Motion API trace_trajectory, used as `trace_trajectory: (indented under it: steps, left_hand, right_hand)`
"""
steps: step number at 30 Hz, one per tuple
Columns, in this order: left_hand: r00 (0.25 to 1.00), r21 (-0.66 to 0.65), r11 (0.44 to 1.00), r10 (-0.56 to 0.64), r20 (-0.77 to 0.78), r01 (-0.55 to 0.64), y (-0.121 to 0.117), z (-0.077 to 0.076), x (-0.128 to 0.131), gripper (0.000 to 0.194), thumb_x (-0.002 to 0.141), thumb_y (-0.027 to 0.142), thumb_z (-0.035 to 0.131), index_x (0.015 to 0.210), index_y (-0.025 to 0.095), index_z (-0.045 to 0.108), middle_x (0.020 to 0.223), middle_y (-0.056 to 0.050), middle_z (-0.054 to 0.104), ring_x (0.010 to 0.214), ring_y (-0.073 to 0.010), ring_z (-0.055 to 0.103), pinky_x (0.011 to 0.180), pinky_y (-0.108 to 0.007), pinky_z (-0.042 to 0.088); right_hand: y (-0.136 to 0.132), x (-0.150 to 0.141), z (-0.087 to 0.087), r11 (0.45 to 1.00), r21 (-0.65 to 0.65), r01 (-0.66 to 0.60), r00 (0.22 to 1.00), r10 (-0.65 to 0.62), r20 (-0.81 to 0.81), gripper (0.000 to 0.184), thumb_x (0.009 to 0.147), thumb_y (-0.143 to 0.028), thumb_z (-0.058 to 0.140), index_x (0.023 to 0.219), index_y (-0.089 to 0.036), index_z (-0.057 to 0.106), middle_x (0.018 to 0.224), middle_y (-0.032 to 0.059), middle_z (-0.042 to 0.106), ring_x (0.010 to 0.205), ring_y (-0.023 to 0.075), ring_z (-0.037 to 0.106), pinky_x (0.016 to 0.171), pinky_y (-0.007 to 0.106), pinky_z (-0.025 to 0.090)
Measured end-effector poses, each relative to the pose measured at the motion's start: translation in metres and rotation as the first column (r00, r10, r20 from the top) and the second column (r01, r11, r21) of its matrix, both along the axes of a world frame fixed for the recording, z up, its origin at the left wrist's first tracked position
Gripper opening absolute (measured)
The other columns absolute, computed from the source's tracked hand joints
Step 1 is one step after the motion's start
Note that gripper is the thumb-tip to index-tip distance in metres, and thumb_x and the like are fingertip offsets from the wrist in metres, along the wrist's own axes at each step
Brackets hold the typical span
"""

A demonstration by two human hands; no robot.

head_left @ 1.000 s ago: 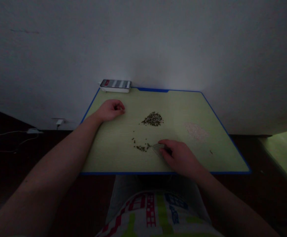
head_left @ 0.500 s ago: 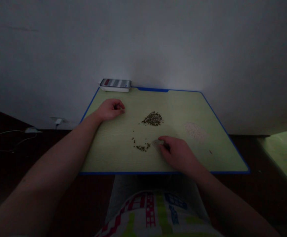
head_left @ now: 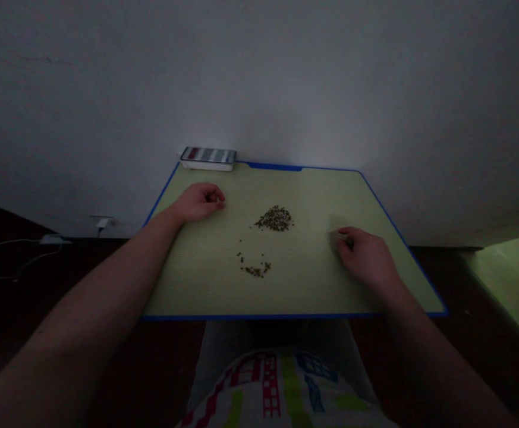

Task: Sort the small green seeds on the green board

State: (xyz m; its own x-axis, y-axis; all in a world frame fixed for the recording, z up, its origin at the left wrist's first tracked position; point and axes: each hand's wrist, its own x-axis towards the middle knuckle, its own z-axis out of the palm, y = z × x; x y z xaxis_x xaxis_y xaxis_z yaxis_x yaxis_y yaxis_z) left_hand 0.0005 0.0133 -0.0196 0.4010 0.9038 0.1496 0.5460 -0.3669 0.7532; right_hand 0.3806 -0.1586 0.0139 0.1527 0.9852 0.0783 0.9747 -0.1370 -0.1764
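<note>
On the left of the table, my left hand (head_left: 200,203) rests with loosely curled fingers, and I see nothing between them. My right hand (head_left: 366,252) is closed on a thin, pale, flat piece like a card (head_left: 336,235), held at its edge above the right part of the table. Between my hands lies a heap of small dark grains (head_left: 276,219). Nearer to me is a loose curved scatter of the same grains (head_left: 254,271), apart from both hands. The pale patch of fine bits seen earlier on the right is now hidden by my right hand.
The pale green table (head_left: 205,291) has a blue edge and stands against a grey wall (head_left: 304,77). A phone (head_left: 208,155) lies on a white box (head_left: 208,167) at the back left corner. A plug and cables (head_left: 54,239) are low at the left.
My right hand has moved right and slightly away from me with the flat piece, from beside the near scatter to the pale patch. My left hand and the dark grains have stayed put.
</note>
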Motion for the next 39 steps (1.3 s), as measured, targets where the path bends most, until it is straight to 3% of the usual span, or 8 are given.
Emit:
trace_trajectory:
  steps: [8, 13, 16, 18, 22, 26, 33, 39]
  left_hand:
    - [1.0, 0.003, 1.0, 0.0, -0.012, 0.0, -0.003, 0.005, 0.001, 0.025, 0.064, 0.039, 0.068, 0.075, 0.016, 0.068, 0.056, 0.004, 0.05, 0.052, -0.0093, 0.044, 0.051, -0.023, 0.034]
    - [1.0, 0.019, 1.0, -0.005, -0.006, 0.005, -0.005, 0.007, 0.002, 0.023, 0.064, 0.038, 0.067, 0.075, 0.017, 0.068, 0.055, 0.004, 0.051, 0.052, -0.0096, 0.045, 0.052, -0.023, 0.035]
    - [1.0, 0.01, 1.0, -0.011, 0.009, 0.011, -0.004, 0.005, 0.002, 0.022, 0.064, 0.038, 0.068, 0.074, 0.018, 0.067, 0.057, 0.003, 0.053, 0.053, -0.0105, 0.047, 0.052, -0.024, 0.037]
    - [1.0, 0.001, 1.0, -0.005, 0.027, 0.005, -0.002, 0.002, 0.001, 0.022, 0.064, 0.038, 0.068, 0.074, 0.018, 0.067, 0.057, 0.003, 0.053, 0.053, -0.0109, 0.048, 0.052, -0.024, 0.038]
    - [0.999, -0.018, 1.0, 0.006, 0.037, -0.005, -0.001, 0.002, -0.001, 0.023, 0.063, 0.038, 0.069, 0.074, 0.018, 0.067, 0.057, 0.004, 0.052, 0.053, -0.0106, 0.047, 0.053, -0.024, 0.037]
    - [0.997, -0.045, 0.999, 0.014, 0.071, -0.011, -0.002, 0.007, 0.001, 0.02, 0.063, 0.035, 0.068, 0.074, 0.018, 0.066, 0.055, 0.004, 0.051, 0.052, -0.0101, 0.046, 0.052, -0.024, 0.036]
    - [0.993, -0.074, 0.997, 0.041, 0.107, -0.033, -0.003, 0.01, 0.001, 0.02, 0.062, 0.034, 0.068, 0.072, 0.017, 0.064, 0.053, 0.004, 0.051, 0.049, -0.0087, 0.043, 0.048, -0.022, 0.033]
    - [0.987, -0.153, 0.984, 0.107, 0.118, -0.089, -0.005, 0.011, 0.002, 0.019, 0.064, 0.033, 0.063, 0.073, 0.016, 0.062, 0.05, 0.005, 0.049, 0.045, -0.0091, 0.042, 0.048, -0.023, 0.032]
  right_hand:
    - [0.005, 0.01, 0.005, 0.998, 0.065, -0.027, 0.997, 0.031, -0.066, 0.035, 0.09, -0.031, 0.053, 0.113, -0.015, 0.073, 0.085, 0.0125, 0.077, 0.077, 0.0277, 0.072, 0.071, 0.037, 0.052]
    - [0.016, -0.01, 0.015, 0.957, 0.167, -0.238, 0.926, 0.275, -0.257, 0.038, 0.092, -0.033, 0.051, 0.121, -0.02, 0.071, 0.087, 0.0078, 0.076, 0.074, 0.023, 0.069, 0.072, 0.037, 0.053]
    - [0.045, -0.02, 0.024, 0.896, 0.25, -0.367, 0.865, 0.427, -0.262, 0.04, 0.093, -0.027, 0.046, 0.126, -0.02, 0.068, 0.105, 0.0111, 0.074, 0.086, 0.0234, 0.067, 0.078, 0.039, 0.053]
    - [0.069, -0.025, 0.027, 0.867, 0.256, -0.427, 0.827, 0.489, -0.279, 0.047, 0.09, -0.02, 0.046, 0.134, -0.017, 0.063, 0.101, 0.0107, 0.073, 0.085, 0.0219, 0.066, 0.079, 0.037, 0.052]
    - [0.101, -0.034, 0.015, 0.879, 0.278, -0.387, 0.8, 0.47, -0.373, 0.057, 0.083, -0.014, 0.053, 0.141, -0.012, 0.054, 0.089, 0.006, 0.072, 0.077, 0.0171, 0.065, 0.077, 0.032, 0.053]
    - [0.102, -0.04, -0.005, 0.901, 0.304, -0.31, 0.838, 0.41, -0.361, 0.035, 0.086, -0.019, 0.058, 0.118, -0.014, 0.069, 0.092, 0.0073, 0.075, 0.079, 0.0176, 0.068, 0.077, 0.032, 0.054]
    - [0.098, -0.045, -0.012, 0.861, 0.327, -0.391, 0.864, 0.466, -0.194, 0.033, 0.091, -0.015, 0.053, 0.114, -0.019, 0.076, 0.107, 0.0097, 0.075, 0.103, 0.0232, 0.066, 0.095, 0.038, 0.048]
    - [0.11, -0.055, -0.024, 0.858, 0.264, -0.441, 0.868, 0.482, -0.117, 0.037, 0.091, -0.012, 0.052, 0.119, -0.018, 0.075, 0.109, 0.0132, 0.076, 0.103, 0.0271, 0.067, 0.096, 0.043, 0.047]
